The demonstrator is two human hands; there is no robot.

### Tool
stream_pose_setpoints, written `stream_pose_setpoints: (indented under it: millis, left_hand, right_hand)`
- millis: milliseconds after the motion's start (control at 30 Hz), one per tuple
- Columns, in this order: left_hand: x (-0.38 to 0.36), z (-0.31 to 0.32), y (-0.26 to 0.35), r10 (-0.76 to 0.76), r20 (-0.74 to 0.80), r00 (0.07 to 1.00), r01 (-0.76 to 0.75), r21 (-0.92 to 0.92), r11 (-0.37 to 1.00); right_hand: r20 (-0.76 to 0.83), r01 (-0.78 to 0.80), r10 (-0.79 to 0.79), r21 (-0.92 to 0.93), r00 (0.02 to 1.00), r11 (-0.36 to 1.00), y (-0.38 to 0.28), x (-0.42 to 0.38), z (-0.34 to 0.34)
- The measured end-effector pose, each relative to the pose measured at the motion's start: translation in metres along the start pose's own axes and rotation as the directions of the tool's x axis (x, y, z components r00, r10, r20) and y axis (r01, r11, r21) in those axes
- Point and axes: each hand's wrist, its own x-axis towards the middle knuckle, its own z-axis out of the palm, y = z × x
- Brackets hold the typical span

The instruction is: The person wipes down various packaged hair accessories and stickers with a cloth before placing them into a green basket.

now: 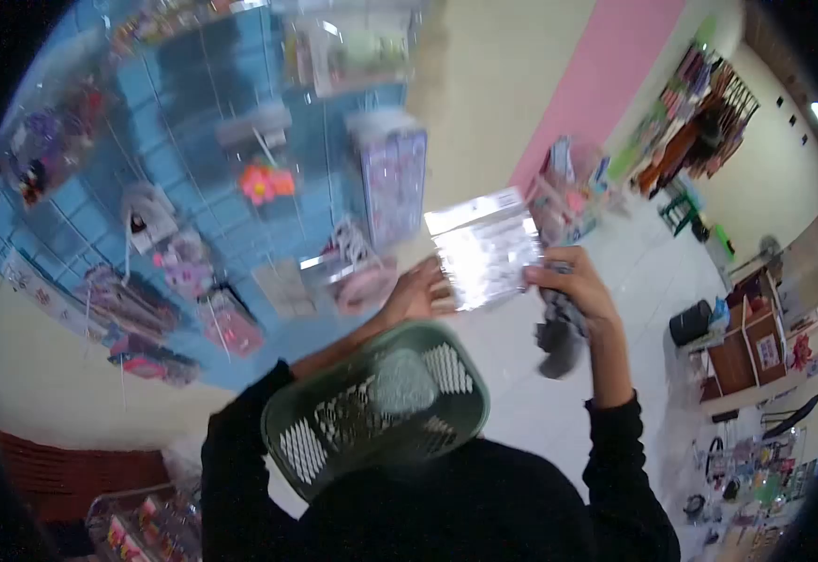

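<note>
A shiny silver packet [487, 251] with a white header strip is held up in front of me. My right hand [573, 283] pinches its right edge, thumb on the front. From the same hand hangs a dark grey, soft-looking bundle [559, 339], too blurred to name. At the packet's left edge are the bent fingers of my left hand [416, 292], partly hidden by it. A green plastic basket [473, 367] with slotted sides hangs by my left forearm. Inside it lies a pale, rounded thing [403, 382] that I cannot make out.
On the left, a blue grid wall [320, 178] carries hanging packaged goods, among them a purple pack [395, 183] and an orange-pink flower item [266, 184]. Pink goods [568, 192] stand beyond the packet. At the right are a black bin [690, 323] and a brown wooden unit [746, 351].
</note>
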Motion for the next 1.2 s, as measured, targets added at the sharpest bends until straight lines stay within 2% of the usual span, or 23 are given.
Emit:
stream_pose_setpoints:
  millis: [33, 133, 167, 233, 300, 400, 433, 500, 533, 567, 633, 700, 733, 800, 833, 900, 967, 1000, 1033, 1067, 1100, 1133, 1200]
  left_hand:
    - [0.0, 0.006, -0.004, 0.069, -0.036, 0.997, -0.066, 0.081, 0.995]
    - [-0.006, 0.019, 0.013, -0.002, -0.064, 0.998, 0.004, 0.033, 0.999]
    - [-0.004, 0.02, 0.007, -0.012, -0.071, 0.997, 0.015, 0.039, 0.999]
    - [-0.002, 0.019, 0.0, -0.013, -0.22, 0.975, 0.073, 0.27, 0.96]
    - [-0.004, 0.017, -0.001, 0.042, -0.201, 0.979, 0.008, 0.245, 0.97]
    - [-0.007, 0.012, 0.0, 0.062, -0.248, 0.967, 0.039, 0.382, 0.923]
    - [-0.008, 0.01, 0.0, 0.065, -0.252, 0.966, 0.037, 0.381, 0.924]
    - [-0.009, 0.005, -0.003, 0.13, -0.274, 0.953, -0.011, 0.397, 0.918]
    - [-0.008, 0.005, -0.003, 0.132, -0.274, 0.953, -0.013, 0.396, 0.918]
    - [-0.006, 0.007, -0.003, 0.189, -0.224, 0.956, -0.076, 0.435, 0.897]
    - [-0.005, 0.001, -0.004, 0.246, -0.166, 0.955, -0.141, 0.475, 0.869]
    - [-0.005, -0.019, -0.004, 0.446, 0.061, 0.893, -0.314, 0.795, 0.519]
    - [-0.011, -0.012, -0.002, 0.304, -0.124, 0.945, -0.19, 0.549, 0.814]
    - [-0.02, 0.002, 0.01, 0.237, -0.191, 0.953, -0.111, 0.508, 0.854]
    - [-0.023, 0.006, 0.013, 0.154, -0.252, 0.955, -0.024, 0.454, 0.89]
    - [-0.017, -0.02, 0.006, 0.18, -0.231, 0.956, -0.063, 0.437, 0.897]
    - [-0.011, -0.05, -0.001, 0.456, 0.218, 0.863, -0.462, 0.708, 0.534]
    - [-0.016, -0.04, 0.004, 0.454, 0.217, 0.864, -0.459, 0.71, 0.534]
    - [-0.024, -0.02, 0.013, 0.374, -0.022, 0.927, -0.268, 0.659, 0.703]
    - [-0.029, -0.008, 0.017, 0.246, -0.248, 0.937, -0.076, 0.543, 0.836]
    - [-0.03, -0.009, 0.017, 0.248, -0.248, 0.937, -0.078, 0.542, 0.837]
    - [-0.03, -0.01, 0.019, 0.271, -0.253, 0.929, -0.101, 0.532, 0.841]
    - [-0.027, -0.006, 0.018, 0.305, -0.33, 0.893, -0.091, 0.532, 0.842]
  right_hand:
    - [0.02, -0.03, 0.029, 0.051, 0.999, 0.998, 0.022, 0.003, 0.011]
    - [0.036, -0.203, 0.201, 0.264, 0.979, 0.943, 0.061, 0.009, 0.018]
    - [0.037, -0.207, 0.204, 0.277, 0.978, 0.938, 0.072, 0.011, 0.017]
    - [-0.016, -0.09, 0.098, 0.256, 0.995, 0.962, 0.08, 0.015, 0.026]
    - [0.038, -0.189, 0.185, 0.188, 0.982, 0.964, 0.081, 0.011, 0.025]
    - [-0.217, -0.042, 0.11, 0.295, 0.97, 0.955, 0.083, 0.018, 0.011]
    - [-0.248, 0.032, 0.149, 0.603, 0.957, 0.797, 0.074, 0.014, 0.004]
    - [-0.302, 0.186, 0.04, 0.681, 0.952, 0.709, 0.05, 0.013, 0.009]
    - [-0.448, 0.277, -0.102, 0.345, 0.888, 0.897, 0.045, 0.018, 0.027]
    - [-0.524, 0.307, -0.284, -0.046, 0.803, 0.951, 0.04, 0.023, 0.051]
    - [-0.177, 0.518, -0.596, -0.344, 0.783, 0.783, 0.036, 0.025, 0.096]
    - [-0.049, 0.643, -0.746, -0.472, 0.664, 0.603, 0.046, 0.036, 0.104]
    - [-0.042, 0.651, -0.752, -0.47, 0.658, 0.596, 0.054, 0.044, 0.102]
    - [-0.197, 0.581, -0.706, -0.441, 0.68, 0.684, 0.063, 0.056, 0.095]
    - [-0.187, 0.585, -0.707, -0.44, 0.682, 0.681, 0.063, 0.055, 0.099]
    - [-0.103, 0.664, -0.755, -0.409, 0.648, 0.626, 0.06, 0.049, 0.111]
    - [0.0, 0.72, -0.789, -0.41, 0.614, 0.56, 0.059, 0.049, 0.114]
    - [-0.085, 0.668, -0.777, -0.458, 0.623, 0.586, 0.065, 0.051, 0.108]
    - [-0.169, 0.61, -0.761, -0.502, 0.626, 0.613, 0.072, 0.054, 0.099]
    - [-0.323, 0.396, -0.515, -0.368, 0.794, 0.841, 0.082, 0.058, 0.083]
    - [-0.424, 0.142, -0.212, -0.192, 0.88, 0.971, 0.09, 0.063, 0.068]
    - [-0.421, 0.146, -0.218, -0.196, 0.88, 0.97, 0.089, 0.061, 0.063]
    - [-0.279, 0.113, 0.006, 0.407, 0.96, 0.907, 0.089, 0.048, 0.058]
